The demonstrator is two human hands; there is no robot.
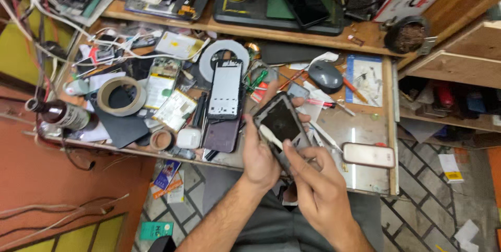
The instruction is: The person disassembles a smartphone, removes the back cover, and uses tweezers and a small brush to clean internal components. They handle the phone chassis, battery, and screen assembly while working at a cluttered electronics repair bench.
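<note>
Here the phone (282, 124) rests in the left hand (259, 155), under the right hand (318, 179).

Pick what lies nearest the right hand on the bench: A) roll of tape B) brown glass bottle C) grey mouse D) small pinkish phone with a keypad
D: the small pinkish phone lies flat on the bench just beside the right hand, while the left hand holds a dark phone.

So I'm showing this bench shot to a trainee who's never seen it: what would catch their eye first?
Most likely the dark phone held over the near edge of the bench, gripped by the left hand while the right hand works a white tool across it. Next, the clutter: a roll of tape at the left, a white-backed phone panel in the middle, a grey mouse behind.
</note>
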